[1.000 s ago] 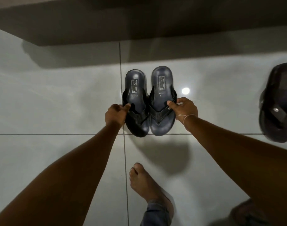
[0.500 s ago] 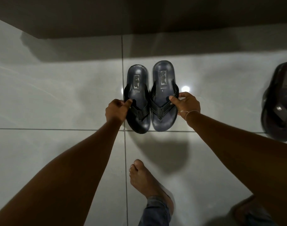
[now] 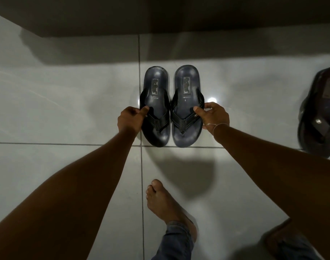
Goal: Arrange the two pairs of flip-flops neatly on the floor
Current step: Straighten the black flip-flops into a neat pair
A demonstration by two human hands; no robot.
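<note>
Two dark navy flip-flops lie flat on the tiled floor, side by side, heels pointing away from me. My left hand [image 3: 130, 120] grips the outer strap and edge of the left flip-flop [image 3: 156, 87]. My right hand [image 3: 213, 117] holds the outer strap and edge of the right flip-flop [image 3: 186, 85]. A narrow gap separates the two soles, and their toe ends sit near a grout line. At the right edge of the view lies a dark brown flip-flop [image 3: 321, 113], partly cut off; its partner cannot be made out.
A dark wall base [image 3: 160, 17] runs across the top, just beyond the heels. My bare left foot [image 3: 166, 207] stands on the glossy grey tiles below the pair; my right foot [image 3: 284, 239] is at the lower right. A light glare [image 3: 212, 100] shines beside my right hand.
The two navy flip-flops overlapped and touched before; now they lie slightly apart, flat and parallel. Both hands kept their hold and shifted a little forward with them.
</note>
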